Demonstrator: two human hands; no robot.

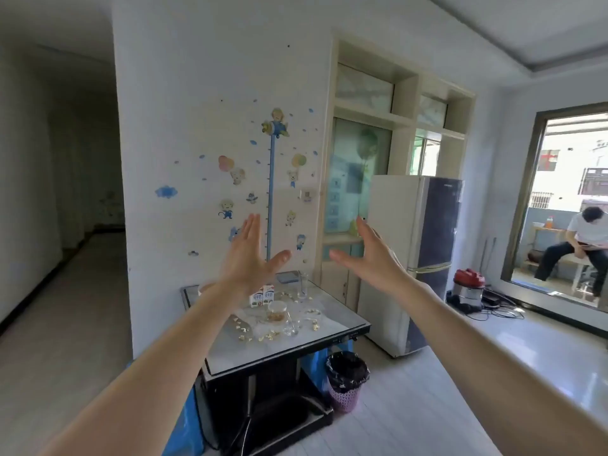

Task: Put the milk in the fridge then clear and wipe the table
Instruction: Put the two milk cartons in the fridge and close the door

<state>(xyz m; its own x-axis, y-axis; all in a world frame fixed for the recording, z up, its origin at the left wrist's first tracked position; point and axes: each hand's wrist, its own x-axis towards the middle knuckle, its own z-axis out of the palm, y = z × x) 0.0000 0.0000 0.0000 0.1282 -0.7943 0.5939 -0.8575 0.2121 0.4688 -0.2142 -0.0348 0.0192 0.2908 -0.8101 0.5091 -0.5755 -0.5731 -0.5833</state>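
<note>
Left hand (245, 261) was up around the middle of the frame, fingers straight and spread, holding nothing. Just below it the two milk cartons (262, 296) stood side by side on the table (296, 347), a lidded jar (277, 311) right in front of them and crumbs (268, 337) scattered all over. Right hand (375, 261) was a bit right of center, also flat and empty. Fridge (418, 258) sat further right, doors closed, with a red vacuum (468, 284) beyond it.
</note>
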